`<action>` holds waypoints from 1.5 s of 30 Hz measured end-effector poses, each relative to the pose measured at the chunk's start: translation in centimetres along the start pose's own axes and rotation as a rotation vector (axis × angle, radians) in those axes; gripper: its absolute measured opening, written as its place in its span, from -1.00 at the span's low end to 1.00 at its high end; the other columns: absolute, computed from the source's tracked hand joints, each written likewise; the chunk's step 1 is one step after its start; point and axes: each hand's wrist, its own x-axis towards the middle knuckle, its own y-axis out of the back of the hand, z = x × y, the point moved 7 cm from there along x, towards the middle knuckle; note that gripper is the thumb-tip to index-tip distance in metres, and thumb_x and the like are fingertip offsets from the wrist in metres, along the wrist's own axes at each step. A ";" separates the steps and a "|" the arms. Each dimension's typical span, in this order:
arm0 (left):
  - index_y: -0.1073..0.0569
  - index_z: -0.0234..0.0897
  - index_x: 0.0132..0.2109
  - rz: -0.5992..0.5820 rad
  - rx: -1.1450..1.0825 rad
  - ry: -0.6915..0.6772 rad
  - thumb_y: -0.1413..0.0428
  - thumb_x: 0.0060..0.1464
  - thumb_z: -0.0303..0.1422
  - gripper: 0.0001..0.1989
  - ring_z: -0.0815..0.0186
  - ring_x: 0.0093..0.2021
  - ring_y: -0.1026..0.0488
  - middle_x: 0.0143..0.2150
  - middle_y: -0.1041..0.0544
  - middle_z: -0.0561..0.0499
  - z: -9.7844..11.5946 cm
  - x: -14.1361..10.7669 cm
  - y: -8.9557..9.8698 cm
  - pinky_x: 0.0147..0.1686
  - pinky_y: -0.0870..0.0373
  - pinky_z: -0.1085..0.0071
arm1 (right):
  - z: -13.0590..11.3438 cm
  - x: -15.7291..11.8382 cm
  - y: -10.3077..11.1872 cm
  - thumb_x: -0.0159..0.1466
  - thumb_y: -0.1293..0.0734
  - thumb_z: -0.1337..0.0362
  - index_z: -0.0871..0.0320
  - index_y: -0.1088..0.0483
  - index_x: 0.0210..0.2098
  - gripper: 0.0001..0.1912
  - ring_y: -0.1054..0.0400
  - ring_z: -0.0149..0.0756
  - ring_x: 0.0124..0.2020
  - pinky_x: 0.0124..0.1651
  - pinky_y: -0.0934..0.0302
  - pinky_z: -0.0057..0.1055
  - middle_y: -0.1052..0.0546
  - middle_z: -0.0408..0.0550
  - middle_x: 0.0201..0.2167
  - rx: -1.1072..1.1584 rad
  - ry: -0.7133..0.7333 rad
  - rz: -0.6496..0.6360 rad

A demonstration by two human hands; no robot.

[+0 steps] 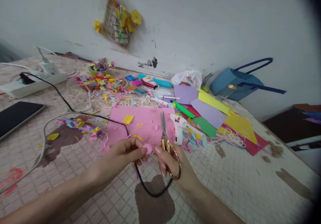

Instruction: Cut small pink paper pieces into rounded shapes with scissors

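Note:
Between the thumb and fingers of my left hand (131, 152) is a small round pink paper piece (147, 148). My right hand (173, 160) grips a pair of gold-handled scissors (163, 125), blades pointing up and away from me; they look closed. Both hands are close together over the near edge of a pink paper sheet (145, 117). Yellow scraps lie on the sheet, among them a yellow square (128, 119). A white glue gun (178, 128) rests at the sheet's right edge, just beyond my right hand.
A black cable (150, 194) loops beneath my hands. Coloured paper sheets (210, 113) and white string (229, 136) lie to the right, before a blue bag (232, 83). Paper scraps (100, 83) heap at the back left. A phone (18, 117) and power strip (35, 85) are at left.

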 end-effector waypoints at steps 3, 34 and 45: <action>-0.38 -0.28 -0.41 0.084 -0.080 -0.003 -0.11 0.07 -0.25 -0.80 0.39 -0.39 -0.27 -0.42 -0.40 0.09 -0.2 -0.1 0.4 -0.33 -0.21 0.44 | 0.7 -0.4 -0.5 0.27 -0.20 0.03 0.17 -0.23 -0.48 -0.65 -0.03 -0.55 -0.74 -0.65 0.03 -0.58 -0.15 -0.33 -0.74 0.091 -0.022 0.003; -0.41 -0.29 -0.44 0.392 -0.550 -0.078 -0.19 -0.01 -0.30 -0.83 0.41 -0.38 -0.27 -0.42 -0.37 0.12 -0.5 -1.0 1.1 -0.30 -0.21 0.45 | 2.8 -1.6 -4.1 0.23 -0.08 -0.18 0.13 -0.15 -0.49 -0.51 0.01 -0.47 -0.68 -0.62 0.13 -0.50 -0.12 -0.27 -0.70 -0.259 -0.015 -0.092; -0.40 -0.29 -0.44 0.390 -0.582 -0.060 -0.21 -0.03 -0.30 -0.83 0.42 -0.38 -0.28 -0.41 -0.36 0.12 -1.0 -0.9 0.8 -0.30 -0.24 0.45 | 3.0 -1.5 -4.0 0.22 -0.07 -0.20 0.14 -0.15 -0.49 -0.49 0.02 -0.47 -0.70 -0.64 0.16 -0.50 -0.12 -0.28 -0.73 -0.272 -0.008 -0.082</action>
